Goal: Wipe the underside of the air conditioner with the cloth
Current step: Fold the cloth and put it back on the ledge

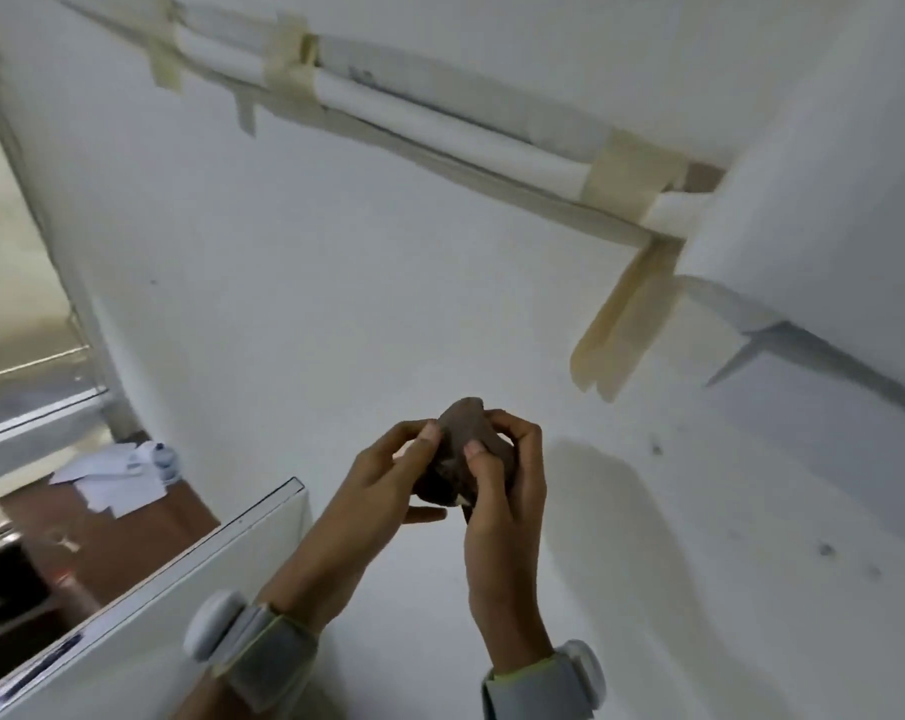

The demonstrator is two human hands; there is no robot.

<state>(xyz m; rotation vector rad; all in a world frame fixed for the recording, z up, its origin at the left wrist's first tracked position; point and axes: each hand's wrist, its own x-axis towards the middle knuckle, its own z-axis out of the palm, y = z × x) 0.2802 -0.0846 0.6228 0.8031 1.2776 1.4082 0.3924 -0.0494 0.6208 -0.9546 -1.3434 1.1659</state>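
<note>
A small dark brown cloth (463, 444) is bunched up in front of a white wall, held by both hands together. My left hand (383, 485) pinches its left side with thumb and fingers. My right hand (502, 491) wraps around its right side, thumb pressed on the front. The white air conditioner (814, 210) hangs on the wall at the upper right, well above and to the right of the hands. Its underside and open flap (783, 340) show as a grey strip along its lower edge.
White pipes (440, 116) fixed with beige tape run diagonally along the wall from the top left to the air conditioner. A white panel (190, 579) stands at the lower left. Behind it are a brown surface with papers (118, 475) and a window (19, 283).
</note>
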